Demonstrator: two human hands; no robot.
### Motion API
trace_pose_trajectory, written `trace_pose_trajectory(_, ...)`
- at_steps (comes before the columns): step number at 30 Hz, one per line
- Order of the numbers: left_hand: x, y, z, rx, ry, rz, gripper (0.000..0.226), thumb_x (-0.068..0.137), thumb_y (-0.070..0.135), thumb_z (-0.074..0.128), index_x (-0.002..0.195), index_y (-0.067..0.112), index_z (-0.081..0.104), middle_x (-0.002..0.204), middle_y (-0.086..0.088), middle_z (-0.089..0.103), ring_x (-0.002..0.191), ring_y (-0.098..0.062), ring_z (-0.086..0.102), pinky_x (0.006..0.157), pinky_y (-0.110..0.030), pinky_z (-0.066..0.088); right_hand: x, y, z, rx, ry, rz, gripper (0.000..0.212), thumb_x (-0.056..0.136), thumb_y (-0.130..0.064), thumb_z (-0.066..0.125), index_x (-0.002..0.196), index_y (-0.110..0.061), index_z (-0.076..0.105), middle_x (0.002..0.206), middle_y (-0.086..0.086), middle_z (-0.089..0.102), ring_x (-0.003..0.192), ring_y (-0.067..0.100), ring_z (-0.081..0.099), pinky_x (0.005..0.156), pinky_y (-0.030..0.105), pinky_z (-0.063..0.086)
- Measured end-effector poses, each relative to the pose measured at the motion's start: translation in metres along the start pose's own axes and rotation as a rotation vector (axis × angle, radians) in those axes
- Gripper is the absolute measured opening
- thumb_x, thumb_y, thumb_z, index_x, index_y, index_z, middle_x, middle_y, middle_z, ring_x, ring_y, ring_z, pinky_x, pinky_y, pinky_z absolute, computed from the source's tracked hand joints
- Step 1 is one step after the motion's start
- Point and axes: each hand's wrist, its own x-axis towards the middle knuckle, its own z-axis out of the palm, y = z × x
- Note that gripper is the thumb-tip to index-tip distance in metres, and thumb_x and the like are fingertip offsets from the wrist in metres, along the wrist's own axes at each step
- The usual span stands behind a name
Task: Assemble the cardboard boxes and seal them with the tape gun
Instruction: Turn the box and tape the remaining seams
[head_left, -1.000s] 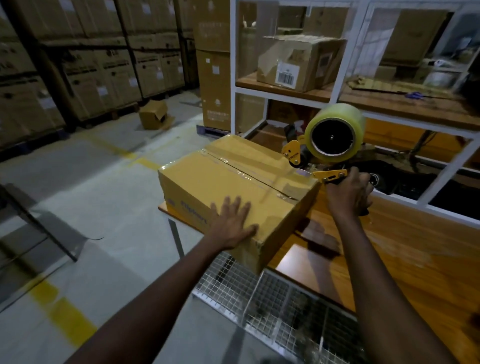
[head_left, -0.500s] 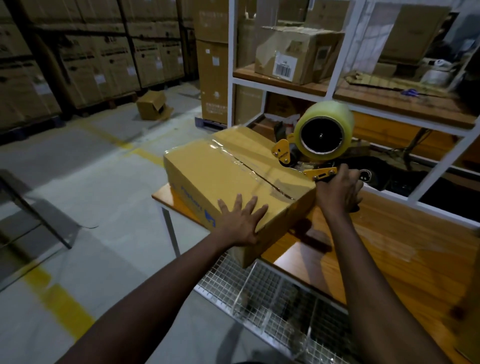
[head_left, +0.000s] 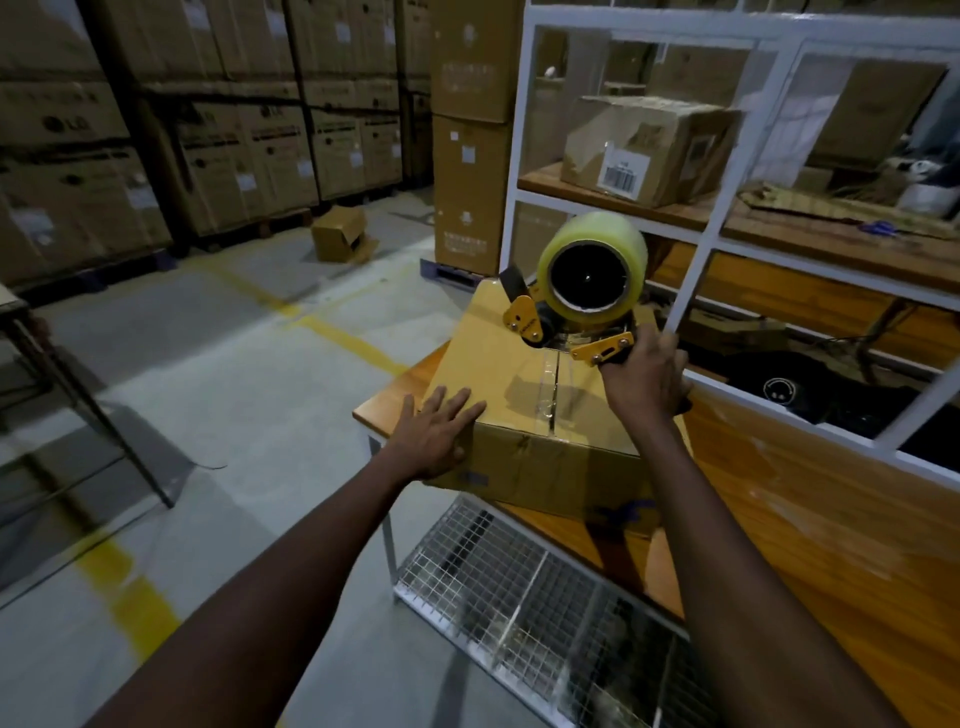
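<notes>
Now the cardboard box (head_left: 498, 364) is sitting on the near corner of the wooden table (head_left: 831, 545), its top flaps closed and glossy tape showing along the centre seam. The left hand (head_left: 434, 434) is lying flat on the box's near left corner, fingers straight and slightly spread, pressing on the top. The right hand (head_left: 644, 384) is gripping the handle of the yellow tape gun (head_left: 530, 317), fingers curled tightly round it. The gun is resting on the far part of the seam, its tape roll (head_left: 631, 254) standing above. A wire basket (head_left: 519, 587) is showing below the table's near edge.
</notes>
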Motion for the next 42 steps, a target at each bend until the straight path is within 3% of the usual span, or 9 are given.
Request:
trace_pose_trajectory(3,0.013,-0.001,-0.004,-0.089,-0.005,-0.007,0.068,0.101,0.048,0.037,0.158,0.033,0.002,0.166,-0.002,-0.001,0.152,-0.034,-0.002,0.118,-0.063,0.003,0.001,-0.022,0.006,0.014,-0.024,-0.025,0.04,0.092,-0.036,0.062,0.125,-0.016,0.051,0.133,0.014,0.044,0.124,0.036,0.039,0.097,0.048,0.033)
trace_pose_trajectory(5,0.022,-0.004,-0.008,-0.255,0.042,-0.031,0.06,0.103,0.043,0.032,0.158,0.031,0.009,0.164,-0.008,0.018,0.151,-0.035,0.009,0.118,-0.061,0.004,0.002,-0.035,0.009,0.004,-0.035,-0.033,0.042,0.092,-0.039,0.062,0.126,-0.017,0.051,0.133,0.013,0.044,0.125,0.035,0.039,0.098,0.048,0.033)
trace_pose_trajectory(8,0.028,-0.011,-0.019,-0.827,0.299,-0.156,0.05,0.1,0.037,0.039,0.149,0.026,0.038,0.119,-0.016,0.068,0.116,-0.034,0.058,0.107,-0.058,0.038,0.003,-0.048,0.014,-0.032,-0.055,-0.04,0.043,0.092,-0.041,0.062,0.125,-0.017,0.051,0.131,0.014,0.045,0.123,0.036,0.04,0.096,0.048,0.034)
trace_pose_trajectory(11,0.03,-0.016,-0.04,-1.38,0.475,-0.362,0.037,0.097,0.027,0.046,0.132,0.018,0.054,0.1,-0.012,0.073,0.085,-0.029,0.069,0.076,-0.044,0.058,0.0,-0.055,0.021,-0.054,-0.063,-0.041,0.044,0.091,-0.042,0.062,0.125,-0.017,0.052,0.129,0.014,0.045,0.121,0.037,0.041,0.095,0.049,0.035)
trace_pose_trajectory(16,0.038,-0.018,-0.072,-2.071,-0.125,-0.446,0.031,0.103,0.038,0.041,0.122,0.014,0.044,0.096,-0.019,0.073,0.077,-0.036,0.073,0.067,-0.042,0.06,-0.006,-0.064,0.027,-0.091,-0.069,-0.032,0.044,0.091,-0.043,0.062,0.125,-0.017,0.051,0.127,0.014,0.046,0.119,0.037,0.043,0.094,0.049,0.037)
trace_pose_trajectory(18,0.041,-0.017,-0.075,-2.183,-0.185,-0.448,0.031,0.103,0.038,0.045,0.12,0.012,0.045,0.09,-0.018,0.074,0.071,-0.032,0.074,0.058,-0.038,0.062,-0.007,-0.067,0.028,-0.102,-0.064,-0.04,0.044,0.091,-0.042,0.061,0.125,-0.017,0.051,0.127,0.014,0.047,0.119,0.037,0.043,0.094,0.049,0.037)
trace_pose_trajectory(23,0.047,-0.009,-0.075,-2.244,0.07,-0.544,0.027,0.101,0.0,0.046,0.127,0.002,0.053,0.089,-0.014,0.067,0.054,-0.015,0.068,0.05,-0.023,0.057,-0.007,-0.07,0.029,-0.116,-0.075,-0.04,0.043,0.092,-0.041,0.06,0.127,-0.017,0.05,0.127,0.014,0.046,0.119,0.037,0.042,0.093,0.049,0.036)
trace_pose_trajectory(28,0.044,-0.016,-0.07,-2.191,0.229,-0.558,0.032,0.096,-0.014,0.044,0.118,0.009,0.051,0.083,-0.018,0.064,0.06,-0.021,0.063,0.047,-0.024,0.053,-0.013,-0.062,0.035,-0.101,-0.105,-0.027,0.043,0.091,-0.042,0.062,0.125,-0.017,0.052,0.126,0.013,0.047,0.117,0.036,0.043,0.092,0.049,0.037)
trace_pose_trajectory(42,0.003,-0.074,-0.024,-1.944,0.269,-0.616,0.041,0.089,-0.015,0.055,0.122,0.007,0.061,0.078,-0.025,0.066,0.051,-0.021,0.059,0.049,-0.027,0.052,-0.033,-0.037,0.06,-0.084,-0.161,-0.067,0.032,0.089,-0.032,0.064,0.115,-0.016,0.054,0.118,0.011,0.047,0.111,0.035,0.045,0.087,0.048,0.037)
